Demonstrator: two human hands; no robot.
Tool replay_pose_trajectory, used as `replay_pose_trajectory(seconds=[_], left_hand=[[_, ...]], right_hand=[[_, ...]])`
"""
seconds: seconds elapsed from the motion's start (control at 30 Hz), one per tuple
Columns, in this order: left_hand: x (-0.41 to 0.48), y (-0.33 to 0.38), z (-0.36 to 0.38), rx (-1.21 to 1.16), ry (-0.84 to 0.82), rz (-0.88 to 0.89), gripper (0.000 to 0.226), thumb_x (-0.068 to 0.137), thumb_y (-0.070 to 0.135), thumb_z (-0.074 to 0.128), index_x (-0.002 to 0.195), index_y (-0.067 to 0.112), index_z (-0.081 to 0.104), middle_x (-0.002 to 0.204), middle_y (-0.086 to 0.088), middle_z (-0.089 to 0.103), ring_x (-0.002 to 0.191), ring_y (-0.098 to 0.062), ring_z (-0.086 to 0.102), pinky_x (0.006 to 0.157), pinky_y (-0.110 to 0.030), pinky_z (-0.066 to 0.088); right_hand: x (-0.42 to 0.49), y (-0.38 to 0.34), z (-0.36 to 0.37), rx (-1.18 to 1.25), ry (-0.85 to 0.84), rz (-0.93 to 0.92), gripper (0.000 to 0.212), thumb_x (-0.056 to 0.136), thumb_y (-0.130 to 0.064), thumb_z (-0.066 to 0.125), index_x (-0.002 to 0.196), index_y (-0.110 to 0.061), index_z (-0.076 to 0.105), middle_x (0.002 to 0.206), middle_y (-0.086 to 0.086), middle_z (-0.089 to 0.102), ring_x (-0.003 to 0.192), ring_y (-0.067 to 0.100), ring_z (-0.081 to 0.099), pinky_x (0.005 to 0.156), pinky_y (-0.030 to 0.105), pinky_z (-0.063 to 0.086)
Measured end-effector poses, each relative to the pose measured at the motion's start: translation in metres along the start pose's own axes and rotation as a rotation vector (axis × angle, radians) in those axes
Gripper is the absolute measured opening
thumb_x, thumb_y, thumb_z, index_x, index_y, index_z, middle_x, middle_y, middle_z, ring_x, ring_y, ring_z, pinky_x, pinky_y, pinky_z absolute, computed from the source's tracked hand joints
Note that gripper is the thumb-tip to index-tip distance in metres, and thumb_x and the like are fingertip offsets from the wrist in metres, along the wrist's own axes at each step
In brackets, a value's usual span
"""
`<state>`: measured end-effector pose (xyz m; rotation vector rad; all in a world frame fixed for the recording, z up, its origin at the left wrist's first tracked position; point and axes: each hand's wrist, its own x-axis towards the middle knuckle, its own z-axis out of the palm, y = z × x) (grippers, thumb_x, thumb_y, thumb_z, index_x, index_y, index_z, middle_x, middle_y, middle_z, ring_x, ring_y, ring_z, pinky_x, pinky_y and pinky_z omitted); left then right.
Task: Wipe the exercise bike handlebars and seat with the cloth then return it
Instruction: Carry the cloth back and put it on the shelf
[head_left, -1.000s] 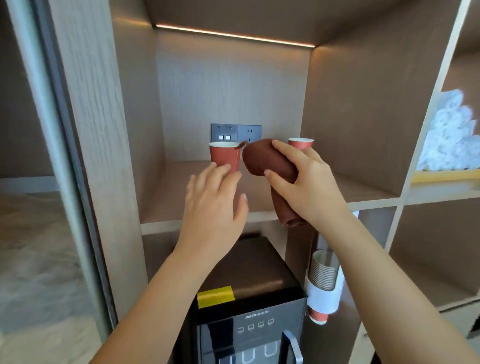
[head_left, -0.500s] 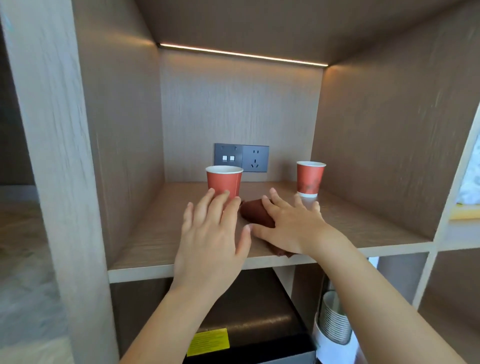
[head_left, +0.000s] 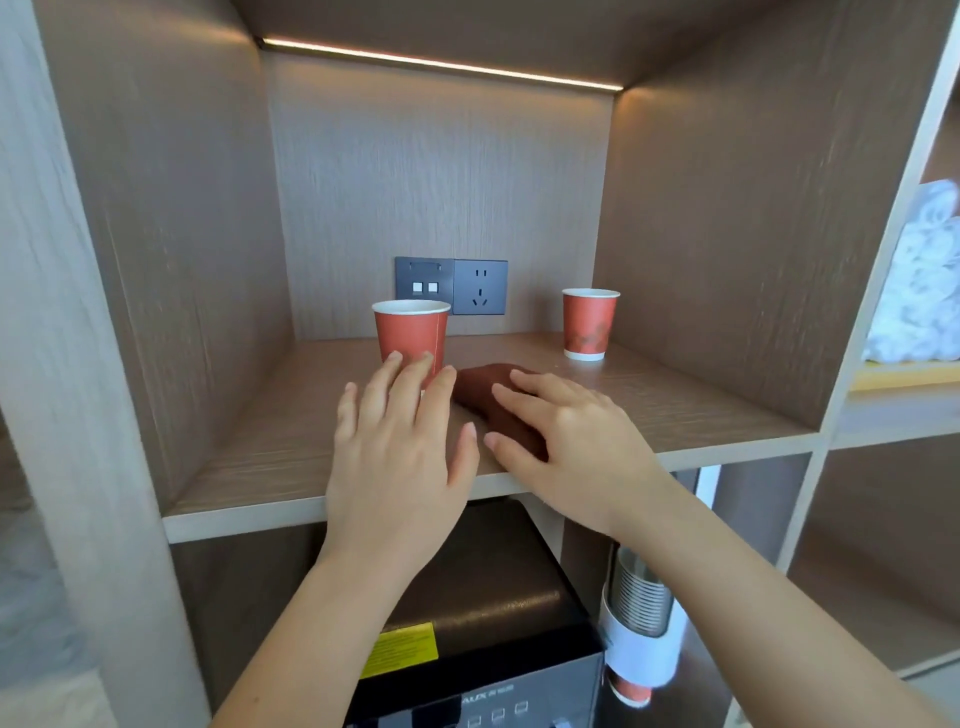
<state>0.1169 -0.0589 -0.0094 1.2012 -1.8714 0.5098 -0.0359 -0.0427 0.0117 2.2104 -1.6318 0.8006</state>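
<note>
Cloth (head_left: 480, 392) down on the shelf (head_left: 675, 410), brown and bunched, lying in the middle cubby between the two red cups. This looks like the last step for me, the return. My right hand (head_left: 566, 441) lies flat over the near half of it, fingers spread, thumb tucked at its front end, pressing rather than pinching. My left hand (head_left: 400, 457) is open too, fingers fanned, holding nothing, fingertips right up by the near red cup (head_left: 410, 332); whether they touch it I cannot tell.

Next move, as I judge it: lift the right hand straight off and let the cloth stay put, then draw both hands back toward me. No grip needed, just a clean release.

Watch the edges. The near end of the cloth sits close to the shelf's front lip, so a dragging palm could pull it over onto the black dispenser (head_left: 493, 649) below. The near cup is light and just beside my left fingers, easy to knock. The far red cup (head_left: 589, 325) stands well apart by the right wall. Open shelf to the left, plenty of room behind me.
</note>
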Motion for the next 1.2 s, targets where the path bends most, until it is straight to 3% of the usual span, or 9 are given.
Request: replay_pose_trajectory(seconds=[0.33,0.57,0.67,0.73,1.07,1.2], left_hand=[[0.005,0.051,0.022,-0.068,-0.044,0.073,0.039,0.082,0.023,0.061,0.118,0.006,0.060,0.125,-0.015,0.058,0.120,-0.033,0.050,0.097,-0.054,0.037],[0.012,0.081,0.041,-0.031,-0.056,0.115,0.035,0.088,0.024,0.049,0.117,0.007,0.060,0.124,-0.014,0.059,0.116,-0.032,0.053,0.094,-0.050,0.042],[0.011,0.084,0.044,0.012,-0.057,0.130,0.044,0.089,0.029,0.033,0.117,0.009,0.061,0.123,-0.013,0.060,0.115,-0.030,0.054,0.094,-0.047,0.043],[0.011,0.086,0.046,0.020,-0.054,0.115,0.045,0.089,0.031,0.033,0.117,0.009,0.061,0.123,-0.012,0.060,0.115,-0.029,0.054,0.093,-0.046,0.044],[0.007,0.096,0.051,0.064,-0.002,0.067,0.047,0.089,0.034,0.033,0.117,0.009,0.061,0.124,-0.011,0.060,0.116,-0.028,0.054,0.097,-0.045,0.040],[0.004,0.098,0.049,0.084,0.020,0.065,0.047,0.089,0.035,0.033,0.116,0.008,0.061,0.123,-0.011,0.060,0.117,-0.028,0.054,0.097,-0.046,0.039]], right_hand=[[-0.006,0.052,-0.006,-0.031,-0.031,0.096,0.043,0.092,-0.042,0.037,0.134,-0.036,0.041,0.147,-0.013,0.033,0.132,0.015,0.033,0.105,0.040,0.032],[-0.008,0.114,-0.025,-0.052,-0.132,0.274,0.044,0.093,-0.045,0.035,0.136,-0.038,0.035,0.151,-0.015,0.024,0.137,0.014,0.023,0.109,0.038,0.021],[-0.010,0.130,-0.028,-0.058,-0.147,0.330,0.044,0.094,-0.044,0.033,0.138,-0.036,0.034,0.152,-0.014,0.022,0.138,0.015,0.021,0.112,0.043,0.016],[-0.011,0.139,-0.029,-0.060,-0.139,0.358,0.044,0.095,-0.044,0.032,0.137,-0.036,0.034,0.152,-0.014,0.022,0.138,0.017,0.021,0.113,0.047,0.013],[-0.020,0.158,-0.021,-0.115,0.115,0.368,0.039,0.094,-0.036,0.038,0.130,-0.027,0.049,0.146,-0.005,0.037,0.129,0.023,0.036,0.104,0.037,0.023],[-0.030,0.145,-0.015,-0.006,0.358,0.307,0.031,0.090,-0.026,0.051,0.117,-0.018,0.062,0.134,0.003,0.053,0.124,0.028,0.043,0.108,0.051,0.015]])
